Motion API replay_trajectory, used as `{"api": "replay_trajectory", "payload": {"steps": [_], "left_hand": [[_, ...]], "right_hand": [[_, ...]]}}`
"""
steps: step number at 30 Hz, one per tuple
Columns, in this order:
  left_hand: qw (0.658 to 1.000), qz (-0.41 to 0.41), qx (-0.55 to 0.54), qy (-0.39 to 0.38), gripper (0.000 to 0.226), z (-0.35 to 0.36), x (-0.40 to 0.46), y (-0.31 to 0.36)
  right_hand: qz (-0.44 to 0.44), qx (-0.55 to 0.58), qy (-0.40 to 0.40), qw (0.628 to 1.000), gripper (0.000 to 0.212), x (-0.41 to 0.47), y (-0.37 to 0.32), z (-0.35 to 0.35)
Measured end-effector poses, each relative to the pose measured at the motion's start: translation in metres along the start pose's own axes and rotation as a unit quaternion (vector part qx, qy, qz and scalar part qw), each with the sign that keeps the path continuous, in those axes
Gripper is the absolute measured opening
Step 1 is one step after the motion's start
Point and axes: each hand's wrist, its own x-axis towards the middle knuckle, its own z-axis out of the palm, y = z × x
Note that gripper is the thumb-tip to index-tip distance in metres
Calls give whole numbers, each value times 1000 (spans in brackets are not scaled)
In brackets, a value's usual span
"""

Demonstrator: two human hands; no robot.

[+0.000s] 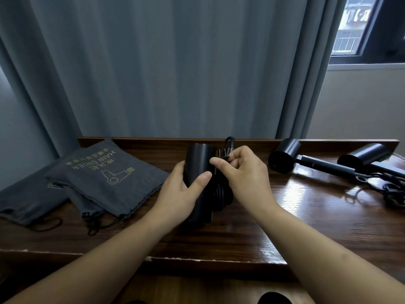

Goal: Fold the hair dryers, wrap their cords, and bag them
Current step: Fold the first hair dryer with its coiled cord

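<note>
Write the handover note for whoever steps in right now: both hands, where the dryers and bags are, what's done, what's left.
Left hand grips the barrel of the folded dryer, held above the wooden table.
Right hand pinches the plug end of the cord, which is coiled beside the barrel.
Two more dryers lie unfolded at the right, with their loose cords on the table.
The grey bags lie stacked at the left, none visibly filled.
Done: first dryer folded, cord nearly wrapped.
Left: secure the plug, bag this dryer, then fold, wrap and bag the other two.
</note>
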Motion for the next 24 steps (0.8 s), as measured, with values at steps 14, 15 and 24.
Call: {"api": "replay_trajectory", "payload": {"steps": [14, 15, 24], "left_hand": [[997, -3, 80, 14, 63, 5, 0, -8], [996, -1, 89, 12, 63, 6, 0, -10], [991, 22, 133, -10, 57, 3, 9, -13]], "right_hand": [[46, -20, -32, 998, 15, 9, 16, -1], [48, -32, -34, 998, 15, 9, 16, -1], [21, -108, -91, 990, 18, 19, 20, 4]]}}
